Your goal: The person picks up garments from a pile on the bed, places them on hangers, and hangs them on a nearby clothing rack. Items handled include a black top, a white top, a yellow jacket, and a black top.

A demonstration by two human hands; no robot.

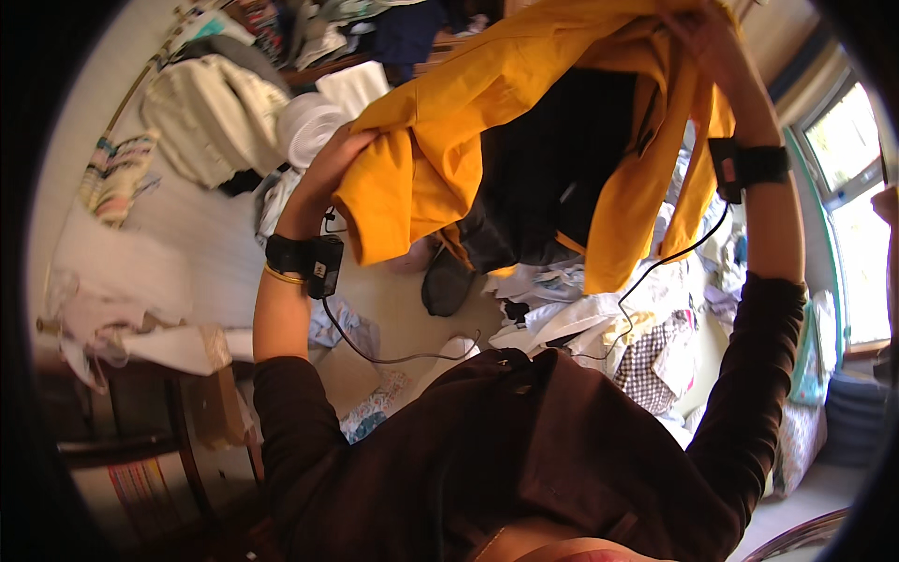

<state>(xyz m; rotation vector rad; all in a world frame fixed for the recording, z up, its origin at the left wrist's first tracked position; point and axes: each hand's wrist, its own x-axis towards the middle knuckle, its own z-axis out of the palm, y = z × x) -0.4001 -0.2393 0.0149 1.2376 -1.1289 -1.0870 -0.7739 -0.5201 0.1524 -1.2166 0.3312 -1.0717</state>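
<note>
A yellow jacket (449, 119) with a black lining hangs stretched between my raised hands. My left hand (344, 154) grips its edge at the left, with the fingers partly hidden by the cloth. Higher up at the right, my right hand (695, 31) holds the other side, close to the top rim of the view. The dark inside of the jacket faces me, and loose yellow parts dangle at the right. Each wrist wears a black strap with a small device, and a thin cable runs from each one.
Heaped clothes (597, 309) cover the floor beyond me, among them a checked cloth (646, 358). A white fan (309, 126) stands left of the jacket. Cream garments (214, 116) hang from a pole at the far left. A dark wooden chair (175, 435) is at lower left, a window (846, 197) at right.
</note>
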